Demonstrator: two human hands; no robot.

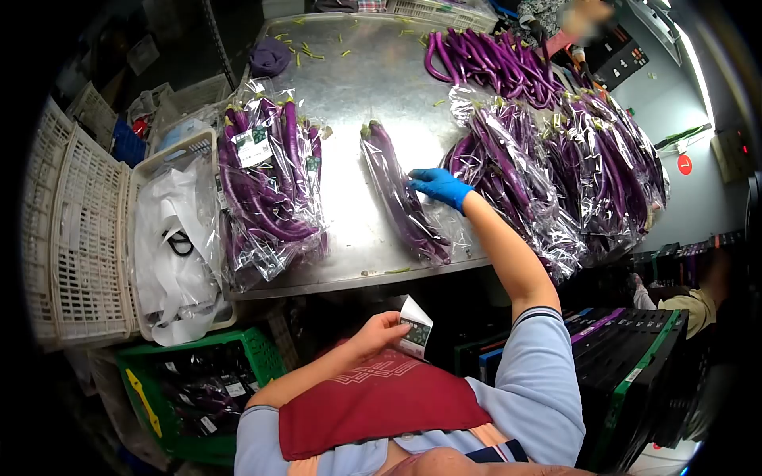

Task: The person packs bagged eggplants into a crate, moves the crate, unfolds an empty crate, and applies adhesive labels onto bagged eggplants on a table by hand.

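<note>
A clear plastic bag of long purple eggplants (398, 194) lies in the middle of the metal table (341, 103). At its right side is my right hand (441, 187) in a blue glove, its fingers resting on the plastic. Bare and below the table edge, my left hand (379, 332) holds a folded sheet of green and white labels (416, 329) between thumb and fingers. On the left of the table lies a pile of bagged eggplants (274, 178), one with a white label. Many more bagged eggplants (516, 170) are heaped at the right.
Loose eggplants (492, 63) lie at the back right, near another person's arm (562, 40). A purple cloth (270, 57) is at the back left. A white basket (141, 317) stands left, above a green crate (266, 357). Black crates (635, 341) are stacked at right.
</note>
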